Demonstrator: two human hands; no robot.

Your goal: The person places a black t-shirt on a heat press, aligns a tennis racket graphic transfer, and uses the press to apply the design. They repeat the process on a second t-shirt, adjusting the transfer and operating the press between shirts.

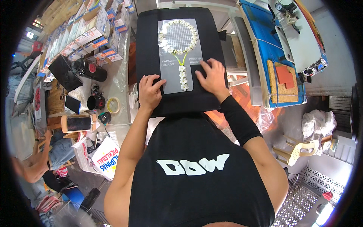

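Observation:
A black cloth, probably a shirt, lies flat over a board (pixel 151 30) in front of me. On it rests a clear film (pixel 172 81) printed with a racket (pixel 179 36) made of white flowers and green stems, with small lettering on both sides of the throat. The film's lower right part looks cut away or covered by black; I cannot tell which. My left hand (pixel 150 92) lies at the film's lower left edge, fingers apart and thumb reaching toward it. My right hand (pixel 214 78) rests on the right side, fingers spread, fingertips by the film's edge. Neither hand visibly holds anything.
The left table (pixel 119 83) carries stacked boxes (pixel 89 30), a black flask (pixel 90 71), a mug (pixel 96 102), a tape roll (pixel 113 105) and a phone (pixel 78 123). A blue-covered bench (pixel 261 45) stands right, beyond a grey panel (pixel 249 64). Another person's arm (pixel 38 166) shows far left.

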